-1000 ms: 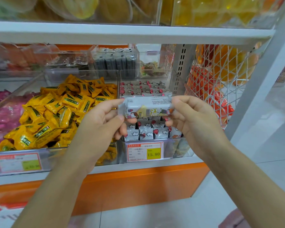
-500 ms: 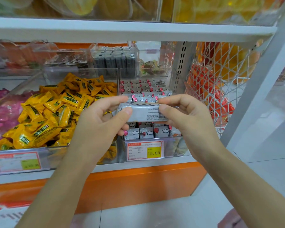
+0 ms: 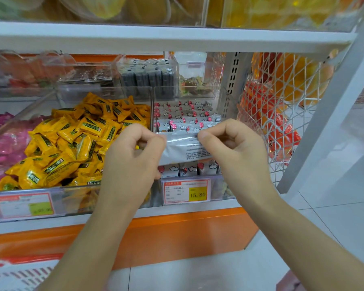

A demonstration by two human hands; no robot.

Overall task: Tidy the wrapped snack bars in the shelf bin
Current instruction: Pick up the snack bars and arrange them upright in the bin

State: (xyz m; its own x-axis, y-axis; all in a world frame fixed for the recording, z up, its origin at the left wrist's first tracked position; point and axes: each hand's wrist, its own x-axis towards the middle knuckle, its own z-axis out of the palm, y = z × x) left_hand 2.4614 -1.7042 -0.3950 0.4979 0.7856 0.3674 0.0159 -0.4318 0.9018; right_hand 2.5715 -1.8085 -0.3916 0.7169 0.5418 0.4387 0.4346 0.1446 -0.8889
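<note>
Packed shop shelf (image 3: 156,36). Left hand (image 3: 135,156) and right hand (image 3: 233,148) pinch a silver snack bar (image 3: 185,149) by its ends, fingers (image 3: 226,133) curled, just over its clear bin (image 3: 221,190). Push it in crooked and those neat rows (image 3: 183,114) probably topple.

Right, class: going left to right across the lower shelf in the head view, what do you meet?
In order: pink packets → yellow sweets → left hand → snack bar → right hand → wire basket.
</note>
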